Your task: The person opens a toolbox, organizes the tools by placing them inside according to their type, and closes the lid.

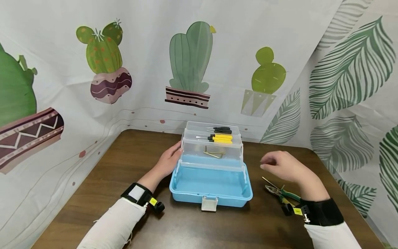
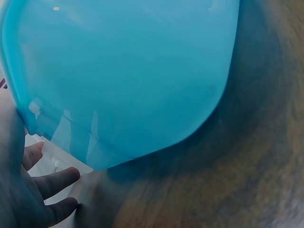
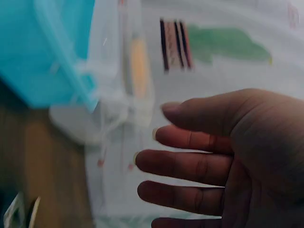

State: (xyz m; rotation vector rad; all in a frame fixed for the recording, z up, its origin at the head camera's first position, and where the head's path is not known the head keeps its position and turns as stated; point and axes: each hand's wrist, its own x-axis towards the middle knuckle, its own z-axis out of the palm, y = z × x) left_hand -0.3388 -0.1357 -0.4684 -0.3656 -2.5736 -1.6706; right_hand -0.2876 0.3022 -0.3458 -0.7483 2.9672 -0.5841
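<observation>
A light blue toolbox stands open on the table, its clear stepped trays raised at the back. On the upper tiers lie black screwdrivers and yellow-handled screwdrivers; brass-coloured hex keys rest on the lower one. My left hand is at the left side of the trays, fingers loosely spread in the left wrist view beside the blue wall. To the right of the box my right hand hovers over the table with nothing in it, fingers extended and apart in the right wrist view.
Pliers with green and yellow handles lie on the brown table, right of the box, partly hidden by the right wrist. A thin brass-coloured rod lies beside them. A cactus-print cloth hangs behind the table.
</observation>
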